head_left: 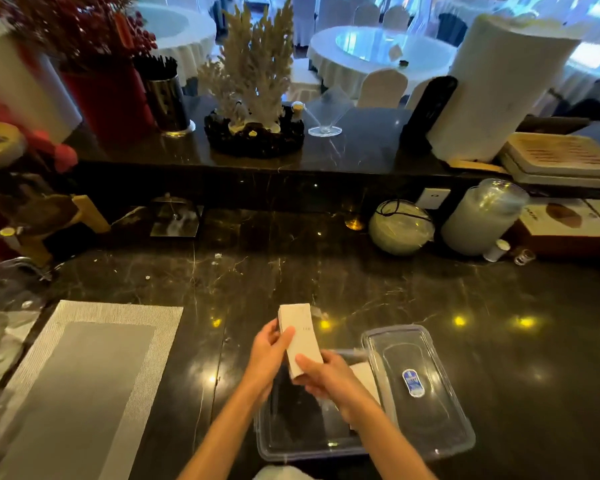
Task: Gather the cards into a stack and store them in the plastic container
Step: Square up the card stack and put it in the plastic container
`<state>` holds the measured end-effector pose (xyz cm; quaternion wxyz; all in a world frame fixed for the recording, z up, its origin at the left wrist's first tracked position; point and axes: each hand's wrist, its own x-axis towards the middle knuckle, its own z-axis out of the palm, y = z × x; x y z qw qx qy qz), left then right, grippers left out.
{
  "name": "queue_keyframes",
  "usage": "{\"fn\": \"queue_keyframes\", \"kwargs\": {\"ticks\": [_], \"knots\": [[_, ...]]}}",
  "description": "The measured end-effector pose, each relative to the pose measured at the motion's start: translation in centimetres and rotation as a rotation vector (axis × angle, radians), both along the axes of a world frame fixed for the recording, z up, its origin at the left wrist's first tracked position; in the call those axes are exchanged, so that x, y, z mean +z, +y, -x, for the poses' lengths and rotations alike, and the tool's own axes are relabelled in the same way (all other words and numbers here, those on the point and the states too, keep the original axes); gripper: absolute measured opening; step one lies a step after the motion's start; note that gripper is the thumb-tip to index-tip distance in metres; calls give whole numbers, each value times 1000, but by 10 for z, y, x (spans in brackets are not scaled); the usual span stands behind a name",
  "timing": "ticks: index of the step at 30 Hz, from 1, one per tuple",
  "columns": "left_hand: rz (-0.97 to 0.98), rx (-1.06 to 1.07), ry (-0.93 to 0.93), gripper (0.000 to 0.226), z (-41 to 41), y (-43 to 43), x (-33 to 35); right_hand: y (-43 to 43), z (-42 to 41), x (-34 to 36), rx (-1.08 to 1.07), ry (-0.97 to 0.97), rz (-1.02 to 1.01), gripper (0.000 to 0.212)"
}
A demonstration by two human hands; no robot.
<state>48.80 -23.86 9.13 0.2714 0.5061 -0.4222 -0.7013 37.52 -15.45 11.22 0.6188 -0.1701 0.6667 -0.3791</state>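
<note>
A thick stack of white cards is held above the dark marble counter, just beyond the far end of the clear plastic container. My left hand grips the stack's left side with the thumb on top. My right hand grips its near end. Inside the container, more white cards lie against the right wall, partly hidden by my right wrist. The container's clear lid, with a blue sticker, leans on its right rim.
A grey woven placemat lies at the left. Along the back of the counter stand a round glass bowl, a clear jar and a box. A raised ledge behind carries a coral ornament and vases.
</note>
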Motion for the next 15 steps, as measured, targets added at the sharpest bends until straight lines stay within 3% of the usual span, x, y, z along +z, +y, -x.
{"fn": "queue_keyframes", "kwargs": {"ticks": [6, 10, 15], "knots": [[74, -117, -147, 41, -20, 36, 3, 47, -13, -9, 120, 7, -15, 53], [96, -119, -196, 40, -21, 57, 1, 52, -16, -11, -87, -124, 102, 46], [48, -130, -234, 39, -20, 75, -4, 52, -32, -18, -60, -81, 97, 52]]}}
